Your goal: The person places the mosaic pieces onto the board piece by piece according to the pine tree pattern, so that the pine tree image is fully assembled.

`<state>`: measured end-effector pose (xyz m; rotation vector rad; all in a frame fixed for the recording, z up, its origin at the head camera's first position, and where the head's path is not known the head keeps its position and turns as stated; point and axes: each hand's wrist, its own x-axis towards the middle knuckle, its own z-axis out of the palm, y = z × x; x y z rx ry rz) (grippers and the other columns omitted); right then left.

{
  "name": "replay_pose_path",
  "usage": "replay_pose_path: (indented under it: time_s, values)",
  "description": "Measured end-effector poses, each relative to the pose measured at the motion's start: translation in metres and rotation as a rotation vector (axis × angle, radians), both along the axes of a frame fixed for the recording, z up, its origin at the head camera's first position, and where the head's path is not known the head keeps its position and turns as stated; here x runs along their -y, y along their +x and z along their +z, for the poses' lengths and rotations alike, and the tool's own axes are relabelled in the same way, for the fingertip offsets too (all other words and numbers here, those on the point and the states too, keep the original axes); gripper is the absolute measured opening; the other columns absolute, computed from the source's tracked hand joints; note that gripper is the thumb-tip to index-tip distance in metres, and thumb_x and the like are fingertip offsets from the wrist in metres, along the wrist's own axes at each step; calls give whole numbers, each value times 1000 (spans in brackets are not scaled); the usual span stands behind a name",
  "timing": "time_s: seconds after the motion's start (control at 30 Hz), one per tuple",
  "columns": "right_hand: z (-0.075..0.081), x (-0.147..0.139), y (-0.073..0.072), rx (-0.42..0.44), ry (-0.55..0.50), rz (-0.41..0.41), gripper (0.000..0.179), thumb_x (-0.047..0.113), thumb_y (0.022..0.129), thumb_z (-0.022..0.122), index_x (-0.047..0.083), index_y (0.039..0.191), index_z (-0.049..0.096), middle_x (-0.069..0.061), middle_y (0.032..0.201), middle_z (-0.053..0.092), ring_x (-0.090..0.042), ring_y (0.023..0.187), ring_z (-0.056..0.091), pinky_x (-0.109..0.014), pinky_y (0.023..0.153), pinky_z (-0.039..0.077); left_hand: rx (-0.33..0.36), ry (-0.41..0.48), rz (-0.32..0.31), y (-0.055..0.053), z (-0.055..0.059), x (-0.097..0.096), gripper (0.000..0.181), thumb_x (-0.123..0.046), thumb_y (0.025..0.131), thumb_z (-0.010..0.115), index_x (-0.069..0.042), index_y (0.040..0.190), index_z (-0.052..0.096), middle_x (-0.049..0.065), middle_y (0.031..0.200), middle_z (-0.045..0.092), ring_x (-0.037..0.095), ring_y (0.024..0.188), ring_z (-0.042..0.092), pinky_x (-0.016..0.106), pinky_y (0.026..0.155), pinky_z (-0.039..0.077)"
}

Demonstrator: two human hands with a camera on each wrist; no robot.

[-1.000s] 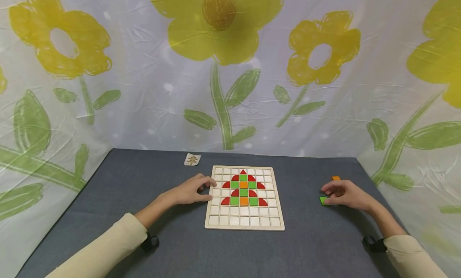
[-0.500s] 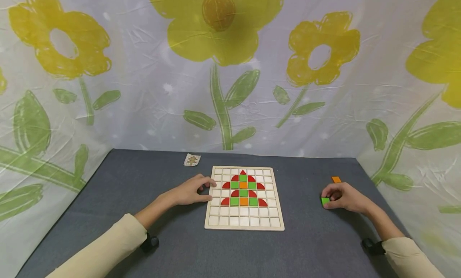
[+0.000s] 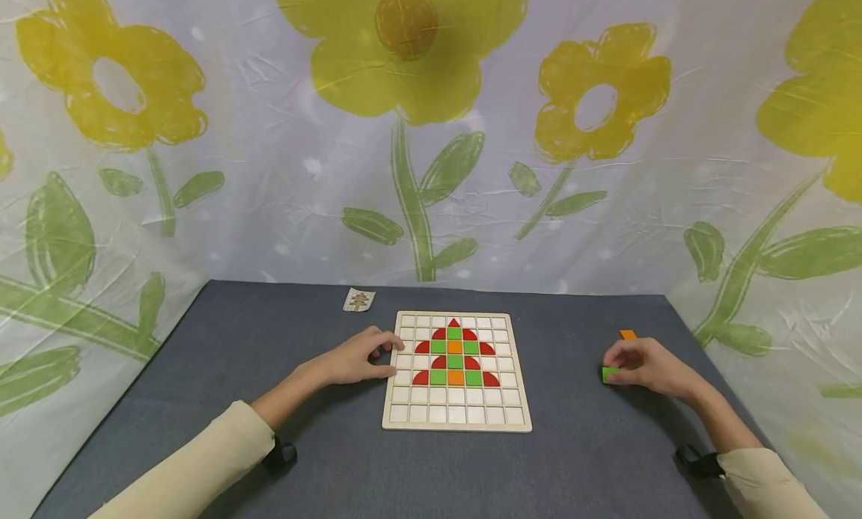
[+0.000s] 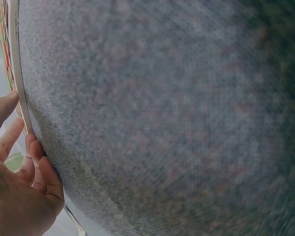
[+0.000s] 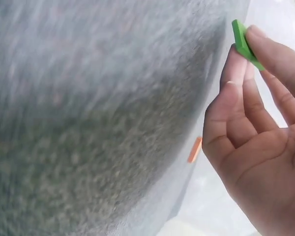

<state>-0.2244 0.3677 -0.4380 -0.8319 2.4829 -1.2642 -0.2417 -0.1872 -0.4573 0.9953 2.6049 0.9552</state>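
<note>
My right hand [image 3: 649,366] pinches a small green square tile [image 3: 609,374] between thumb and fingertips, at the right part of the table. In the right wrist view the green tile [image 5: 242,43] stands out beyond the fingertips, held by its edges. A square wooden grid board [image 3: 438,413] lies mid-table, bearing a tree-like pattern of red, green and orange pieces. At the board's left edge rests my left hand [image 3: 360,354], its thumb and index fingertip touching the rim. The left wrist view shows those fingertips along the pale board edge [image 4: 15,54].
An orange tile [image 3: 628,334] lies just behind my right hand. Back left of the board is a small card [image 3: 359,300] with a brown pattern. A flower-printed cloth [image 3: 289,167] hangs behind the dark table [image 3: 323,459].
The right fingers have closed on the green tile, which has shifted slightly to the right. My left hand stays at the board's edge.
</note>
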Motion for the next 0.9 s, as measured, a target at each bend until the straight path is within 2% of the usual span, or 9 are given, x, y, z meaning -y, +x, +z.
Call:
replay_pose_path:
  time_s: [0.13,0.33,0.57,0.9]
  values:
    - [3,7,3,6,-35,20,17,1,92,74,-2,108,67,-16,100,70,-22,91,69,-36,71,56,17,-7,16,0,1,0,41,-22,98,73,-5,132,59,10,115,52,26,98,52,44,86,45]
    - [6,21,6,-24,-69,62,16,0,94,72,-3,108,65,-18,97,68,-24,86,68,-38,70,56,26,-11,25,1,0,-1,40,-21,97,73,-5,132,60,10,114,52,26,98,52,46,87,45]
    - [8,35,8,14,-62,47,15,4,96,71,-2,109,66,-18,96,67,-28,83,66,-38,70,54,30,-16,24,2,1,-1,40,-22,98,73,-6,132,60,10,115,52,26,99,53,46,87,45]
    - [12,62,8,-15,-68,71,14,4,94,73,0,107,69,-14,97,68,-32,81,66,-38,67,54,31,-25,25,1,3,-2,40,-22,98,73,-6,132,60,10,115,52,26,99,52,45,86,45]
